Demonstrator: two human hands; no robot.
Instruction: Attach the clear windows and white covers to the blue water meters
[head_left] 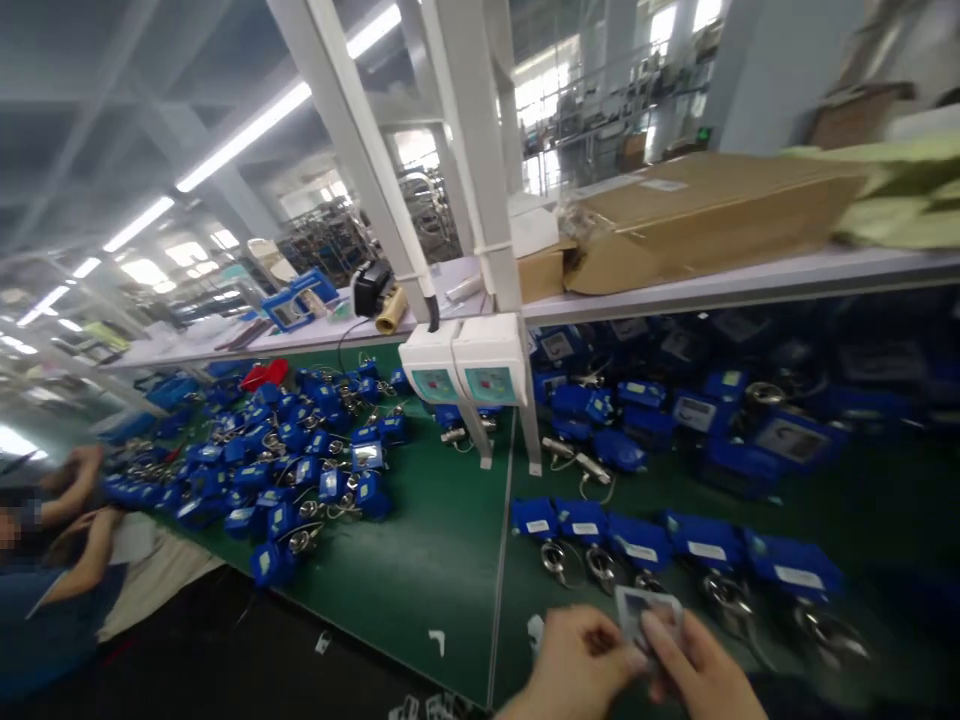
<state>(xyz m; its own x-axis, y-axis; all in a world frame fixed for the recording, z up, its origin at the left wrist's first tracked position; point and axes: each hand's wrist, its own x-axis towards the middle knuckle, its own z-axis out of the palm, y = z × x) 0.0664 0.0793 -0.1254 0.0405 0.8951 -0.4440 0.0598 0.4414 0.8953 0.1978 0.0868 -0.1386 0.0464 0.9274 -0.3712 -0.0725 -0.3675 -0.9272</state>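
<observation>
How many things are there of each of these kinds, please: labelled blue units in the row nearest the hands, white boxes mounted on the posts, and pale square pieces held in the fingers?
Labelled blue units, nearest row: 5
White boxes on the posts: 2
Pale square piece, held: 1
Total: 8

The left hand (581, 652) and the right hand (694, 662) are showing bare; the fingers are ending in rounded tips; finer details are blurring.
</observation>
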